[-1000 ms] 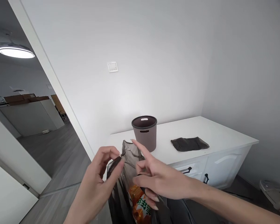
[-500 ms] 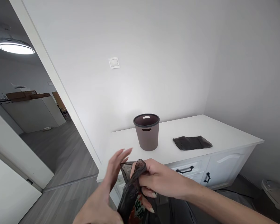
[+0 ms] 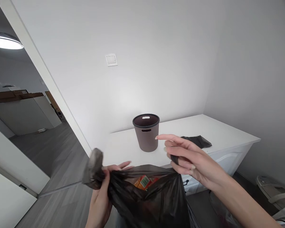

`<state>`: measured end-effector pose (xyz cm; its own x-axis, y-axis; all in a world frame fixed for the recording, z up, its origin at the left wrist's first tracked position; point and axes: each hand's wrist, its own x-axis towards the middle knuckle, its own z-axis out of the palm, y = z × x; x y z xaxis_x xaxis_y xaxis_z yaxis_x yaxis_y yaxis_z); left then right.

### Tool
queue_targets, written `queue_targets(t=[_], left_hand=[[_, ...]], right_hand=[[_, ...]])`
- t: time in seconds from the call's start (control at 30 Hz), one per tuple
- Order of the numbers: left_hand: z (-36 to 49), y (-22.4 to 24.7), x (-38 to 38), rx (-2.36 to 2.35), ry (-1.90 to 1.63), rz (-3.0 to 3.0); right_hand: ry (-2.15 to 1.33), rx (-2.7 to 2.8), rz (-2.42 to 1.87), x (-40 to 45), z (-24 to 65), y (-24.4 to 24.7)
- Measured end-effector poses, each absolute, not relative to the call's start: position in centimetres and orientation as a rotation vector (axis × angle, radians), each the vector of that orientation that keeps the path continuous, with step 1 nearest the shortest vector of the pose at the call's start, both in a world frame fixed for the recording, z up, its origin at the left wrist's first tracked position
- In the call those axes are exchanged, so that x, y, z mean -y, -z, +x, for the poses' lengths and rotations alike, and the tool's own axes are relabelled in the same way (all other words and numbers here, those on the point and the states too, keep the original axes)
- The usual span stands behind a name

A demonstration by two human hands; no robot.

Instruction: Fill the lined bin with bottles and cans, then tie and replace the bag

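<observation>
A black plastic bag (image 3: 154, 202) hangs spread between my hands at the bottom centre, its mouth partly open, with orange and red packaging (image 3: 143, 182) showing inside. My left hand (image 3: 102, 193) grips the bag's left edge, and a gathered piece of it sticks up above the thumb. My right hand (image 3: 188, 156) holds the right edge with its lower fingers, the index finger stretched out to the left. Beyond the bag, a brown bin (image 3: 147, 139) with a dark rim stands upright on the white cabinet top. A folded black bag (image 3: 199, 141) lies partly hidden behind my right hand.
The white cabinet (image 3: 239, 136) has dark handles on its front and stands against the wall. A light switch (image 3: 111, 60) is above. An open doorway is on the left, with boxes (image 3: 16, 95) in the room beyond. A grey-white object (image 3: 275, 190) is at lower right.
My hands have moved apart, and the bunched bag is now stretched wide between them. My right hand has moved right and up, now overlapping the folded bag. The view has shifted slightly.
</observation>
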<state>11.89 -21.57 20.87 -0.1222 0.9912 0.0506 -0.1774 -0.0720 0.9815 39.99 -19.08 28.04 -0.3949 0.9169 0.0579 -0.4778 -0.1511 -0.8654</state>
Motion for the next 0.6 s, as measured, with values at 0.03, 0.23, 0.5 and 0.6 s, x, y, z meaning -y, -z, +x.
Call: queue_targets(t=[0.03, 0.23, 0.5, 0.6], left_hand=[[12.4, -21.1, 21.5, -1.096, -1.503, 0.926], [15.6, -23.8, 21.2, -0.795, -1.611, 0.696], [17.9, -26.5, 21.2, -0.660, -1.556, 0.517], [17.9, -26.9, 21.4, -0.677, -1.521, 0.506]], right_hand=[[-1.692, 0.983, -0.636, 19.1, 40.7, -27.4], [-1.469, 0.609, -0.725, 19.0, 43.0, -21.2], [-1.440, 0.444, -0.712, 17.7, 42.1, -16.3], [-1.449, 0.422, -0.708, 17.3, 42.0, -14.8]])
